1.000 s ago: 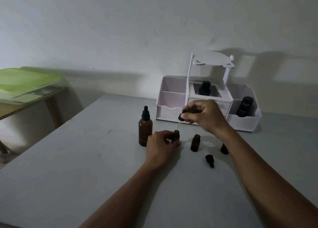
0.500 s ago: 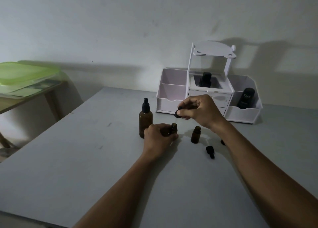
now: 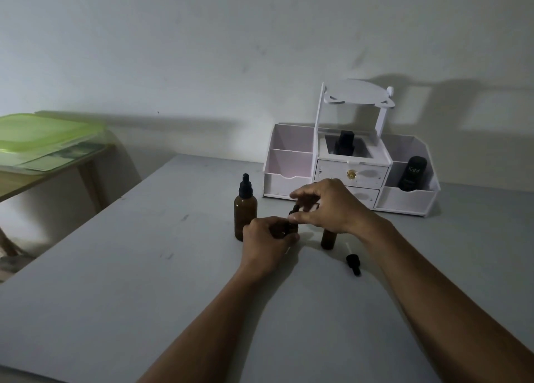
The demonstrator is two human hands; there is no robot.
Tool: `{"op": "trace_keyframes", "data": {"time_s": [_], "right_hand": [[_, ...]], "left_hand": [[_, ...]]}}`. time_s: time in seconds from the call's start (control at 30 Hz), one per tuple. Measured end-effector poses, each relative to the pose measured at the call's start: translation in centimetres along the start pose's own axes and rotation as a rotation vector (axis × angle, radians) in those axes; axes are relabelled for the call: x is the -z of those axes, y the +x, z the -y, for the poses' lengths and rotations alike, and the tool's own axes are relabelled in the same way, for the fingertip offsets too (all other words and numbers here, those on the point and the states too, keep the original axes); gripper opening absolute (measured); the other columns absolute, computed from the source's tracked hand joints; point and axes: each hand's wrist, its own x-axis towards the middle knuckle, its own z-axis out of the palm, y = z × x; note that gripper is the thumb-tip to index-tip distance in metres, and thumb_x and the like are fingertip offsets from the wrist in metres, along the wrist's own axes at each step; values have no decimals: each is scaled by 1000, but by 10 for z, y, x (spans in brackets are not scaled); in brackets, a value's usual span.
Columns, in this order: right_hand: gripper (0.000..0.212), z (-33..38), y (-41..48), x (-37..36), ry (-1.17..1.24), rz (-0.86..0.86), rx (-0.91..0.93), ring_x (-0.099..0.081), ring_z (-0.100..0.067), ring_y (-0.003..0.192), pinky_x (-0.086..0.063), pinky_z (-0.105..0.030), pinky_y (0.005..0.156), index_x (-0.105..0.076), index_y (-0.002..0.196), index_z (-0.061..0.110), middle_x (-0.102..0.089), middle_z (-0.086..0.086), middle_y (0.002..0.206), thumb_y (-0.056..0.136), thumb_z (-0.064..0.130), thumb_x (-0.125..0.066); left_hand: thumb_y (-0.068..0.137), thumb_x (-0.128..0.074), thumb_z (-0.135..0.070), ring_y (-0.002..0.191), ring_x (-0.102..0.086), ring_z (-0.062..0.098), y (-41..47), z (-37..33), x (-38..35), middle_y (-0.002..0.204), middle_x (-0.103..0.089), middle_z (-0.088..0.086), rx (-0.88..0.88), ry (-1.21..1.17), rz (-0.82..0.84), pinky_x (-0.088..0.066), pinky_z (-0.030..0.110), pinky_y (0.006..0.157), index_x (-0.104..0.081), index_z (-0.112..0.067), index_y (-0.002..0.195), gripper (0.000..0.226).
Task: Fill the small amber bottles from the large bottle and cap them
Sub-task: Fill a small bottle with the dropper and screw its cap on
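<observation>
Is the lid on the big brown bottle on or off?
On. The big brown bottle stands upright on the table, and its black dropper cap sits on its neck.

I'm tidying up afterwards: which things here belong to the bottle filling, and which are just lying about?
In the job: large amber bottle, small bottle in left hand, dropper cap in right hand, second small bottle, loose cap.

Lying about: white organiser, Kahf bottle, black bottle in its middle compartment, green lidded box.

Small bottle [image 3: 291, 227] mostly behind left hand [image 3: 264, 242]
</observation>
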Motion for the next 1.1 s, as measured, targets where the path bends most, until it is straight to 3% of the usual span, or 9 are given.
{"op": "trace_keyframes", "data": {"time_s": [0.13,0.27,0.37,0.43,0.57,0.77,0.93,1.0,1.1], "right_hand": [[43,-4,1,0,29,54,28,-70,-1,90,-54,-13,77,-74,115,19,-75,6,105,76,4,-83],[33,-6,3,-4,7,12,9,-69,-4,82,-56,-20,78,-78,103,18,-76,5,93,72,13,-88],[44,-5,4,-4,12,14,13,-69,-3,83,-54,-17,74,-76,109,19,-75,5,95,68,20,-91],[53,-5,4,-5,-4,39,41,-68,1,89,-50,-13,73,-72,118,22,-74,10,103,69,19,-90],[40,-7,4,-8,3,56,50,-68,5,82,-49,-9,71,-76,111,19,-76,7,102,75,5,-84],[56,-4,3,-7,-12,36,47,-64,5,86,-48,-9,73,-70,123,21,-73,9,107,71,23,-89],[32,-2,2,-9,3,4,63,-66,4,80,-53,-10,79,-77,109,15,-77,0,105,78,11,-84],[38,0,1,-8,9,-5,32,-69,-4,85,-56,-18,84,-76,111,14,-76,0,104,75,20,-87],[46,-3,1,-5,25,43,43,-68,5,85,-57,-15,81,-72,119,19,-75,7,104,75,17,-86]], "left_hand": [[82,-78,-18,85,-66,5,0,0,-1,110,-75,0,15,-11,-1,-49,15,86,-72,-13,117,35],[83,-77,-17,84,-66,4,0,-1,0,109,-75,1,-7,2,-1,-50,16,87,-73,-13,116,34],[83,-77,-17,84,-66,4,0,-1,1,107,-76,1,-19,4,2,-54,21,91,-74,-13,114,31],[83,-77,-18,83,-66,2,0,0,1,106,-76,0,-28,6,3,-52,14,86,-74,-14,113,30],[82,-78,-18,82,-65,0,1,1,0,107,-76,0,-15,-2,-3,-44,5,77,-73,-14,115,33],[84,-77,-17,88,-67,5,-1,-1,2,108,-76,1,-28,-2,0,-54,23,93,-74,-14,113,30],[84,-77,-16,87,-66,5,-1,-4,0,111,-75,2,-11,1,-7,-51,21,93,-71,-12,118,35],[84,-77,-16,86,-66,6,-2,-5,1,109,-75,2,-7,8,-15,-51,21,93,-72,-12,117,34],[83,-77,-16,84,-66,4,-3,-4,2,107,-76,1,-5,-4,-12,-53,20,91,-73,-13,114,31]]}}
